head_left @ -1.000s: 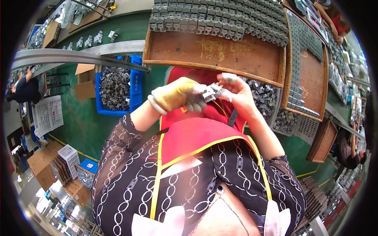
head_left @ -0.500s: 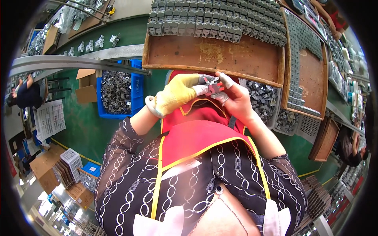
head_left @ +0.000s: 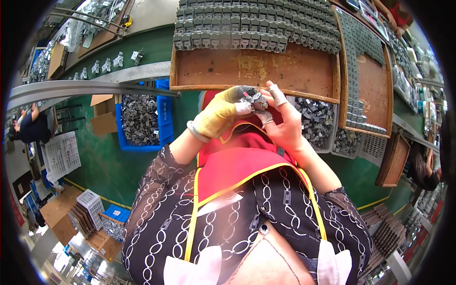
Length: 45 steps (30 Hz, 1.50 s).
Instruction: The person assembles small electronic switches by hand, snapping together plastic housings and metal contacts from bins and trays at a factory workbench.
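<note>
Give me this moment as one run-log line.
left hand: gloved, holding small part; right hand: also gripping it; ahead: wooden tray, grey parts in rows; left side: blue crate

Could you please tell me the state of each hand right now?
Left hand: closed, holding a small grey part.
Right hand: closed, fingers pinching the same part.

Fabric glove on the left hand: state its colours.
The fabric glove is mostly yellow, its cuff whitish; best seen in the head view.
</note>
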### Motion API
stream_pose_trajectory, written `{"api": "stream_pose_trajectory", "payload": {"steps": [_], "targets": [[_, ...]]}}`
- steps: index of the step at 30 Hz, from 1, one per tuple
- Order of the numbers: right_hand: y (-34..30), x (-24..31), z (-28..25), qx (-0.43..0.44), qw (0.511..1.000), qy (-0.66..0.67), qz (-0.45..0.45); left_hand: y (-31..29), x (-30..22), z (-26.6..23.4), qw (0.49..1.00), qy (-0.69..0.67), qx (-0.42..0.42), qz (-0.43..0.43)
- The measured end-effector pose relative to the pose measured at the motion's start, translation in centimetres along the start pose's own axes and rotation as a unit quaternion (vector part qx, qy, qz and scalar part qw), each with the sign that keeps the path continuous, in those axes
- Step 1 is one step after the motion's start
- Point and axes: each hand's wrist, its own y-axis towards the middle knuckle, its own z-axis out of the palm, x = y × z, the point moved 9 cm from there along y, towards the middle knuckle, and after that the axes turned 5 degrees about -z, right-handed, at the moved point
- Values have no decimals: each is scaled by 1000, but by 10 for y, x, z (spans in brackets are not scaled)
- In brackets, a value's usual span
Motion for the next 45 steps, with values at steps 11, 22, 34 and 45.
{"api": "stream_pose_trajectory", "payload": {"steps": [11, 22, 34, 45], "targets": [[-16, -50, 8, 26, 979, 127, 159, 11, 6, -9, 998, 5, -37, -50], [89, -131, -73, -60, 984, -93, 136, -60, -183, -94, 715, 439, -436, 325], [66, -148, -197, -118, 922, -358, 86, -76, -212, -256, 410, 735, -534, 73], [-7, -264, -310, -118, 832, -416, 347, -60, -217, -245, 340, 756, -539, 153]]}}
